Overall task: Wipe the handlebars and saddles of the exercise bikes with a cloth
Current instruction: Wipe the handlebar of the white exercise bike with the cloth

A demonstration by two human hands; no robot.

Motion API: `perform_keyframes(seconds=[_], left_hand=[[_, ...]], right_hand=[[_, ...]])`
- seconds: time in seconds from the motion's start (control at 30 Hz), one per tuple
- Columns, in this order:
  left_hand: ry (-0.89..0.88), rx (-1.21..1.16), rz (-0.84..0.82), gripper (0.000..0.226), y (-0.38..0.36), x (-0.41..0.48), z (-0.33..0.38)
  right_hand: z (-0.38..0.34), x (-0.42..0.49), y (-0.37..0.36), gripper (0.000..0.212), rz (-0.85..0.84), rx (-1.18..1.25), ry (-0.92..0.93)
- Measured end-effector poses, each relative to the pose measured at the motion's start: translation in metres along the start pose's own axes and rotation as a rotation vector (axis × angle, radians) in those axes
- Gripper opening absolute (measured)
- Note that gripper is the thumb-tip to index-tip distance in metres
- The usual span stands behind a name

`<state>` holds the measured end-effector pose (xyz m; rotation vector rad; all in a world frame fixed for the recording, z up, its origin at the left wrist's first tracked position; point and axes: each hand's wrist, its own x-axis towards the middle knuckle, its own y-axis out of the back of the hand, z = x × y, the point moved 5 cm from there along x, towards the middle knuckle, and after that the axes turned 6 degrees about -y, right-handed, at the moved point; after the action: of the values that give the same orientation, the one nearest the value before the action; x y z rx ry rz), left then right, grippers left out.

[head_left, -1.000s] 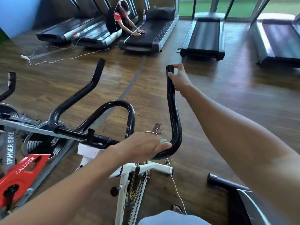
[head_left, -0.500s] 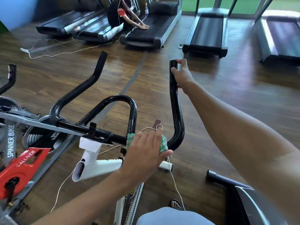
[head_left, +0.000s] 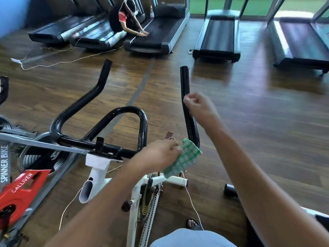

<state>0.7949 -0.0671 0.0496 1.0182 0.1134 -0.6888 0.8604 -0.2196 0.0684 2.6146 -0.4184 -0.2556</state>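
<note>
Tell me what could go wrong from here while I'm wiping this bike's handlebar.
The white cord dangles beside the chain and by your sandalled foot; it could snag or trip you. Your right hand is blurred beside the right handlebar horn, possibly not holding it, so the bike may be less steadied. The green cloth hangs loosely from your left hand and might slip from your grip.

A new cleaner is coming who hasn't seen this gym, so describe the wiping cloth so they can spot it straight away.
Start at the white-framed exercise bike nearest the camera and follow its black handlebar to the bend of the right-side bar. There the left hand grips the cloth by the bar. It is the only green-and-white checked thing among black bars and white tubing.
</note>
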Motion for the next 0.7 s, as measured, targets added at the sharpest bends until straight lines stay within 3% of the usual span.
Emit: perform_keyframes(seconds=[0.07, 0.13, 0.17, 0.23, 0.3, 0.33, 0.57, 0.7], left_hand=[[-0.017, -0.149, -0.084, 0.033, -0.001, 0.007, -0.012], [-0.029, -0.284, -0.067, 0.031, 0.001, 0.020, -0.023], [-0.030, -0.297, 0.024, 0.029, 0.008, 0.027, -0.028], [0.019, -0.194, 0.369, 0.026, 0.031, 0.035, -0.041], [0.063, -0.055, 0.699, 0.026, 0.050, 0.035, -0.048], [0.084, -0.013, 0.761, 0.029, 0.055, 0.035, -0.051], [0.265, -0.253, 0.625, 0.054, 0.032, 0.051, -0.081], [0.339, -0.369, 0.526, 0.045, 0.023, 0.058, -0.094]], right_hand=[[0.004, -0.052, -0.002, 0.015, 0.001, -0.180, 0.055], [0.003, -0.104, -0.010, 0.021, -0.080, -0.377, 0.059], [0.004, -0.122, -0.017, 0.028, -0.109, -0.497, 0.062], [0.010, -0.145, -0.032, 0.045, -0.086, -0.702, 0.100], [0.016, -0.155, -0.044, 0.050, -0.023, -0.721, 0.131], [0.020, -0.157, -0.047, 0.050, -0.003, -0.702, 0.128], [0.023, -0.140, -0.032, 0.038, -0.067, -0.690, 0.041], [0.014, -0.138, -0.043, 0.072, -0.063, -0.679, -0.081]])
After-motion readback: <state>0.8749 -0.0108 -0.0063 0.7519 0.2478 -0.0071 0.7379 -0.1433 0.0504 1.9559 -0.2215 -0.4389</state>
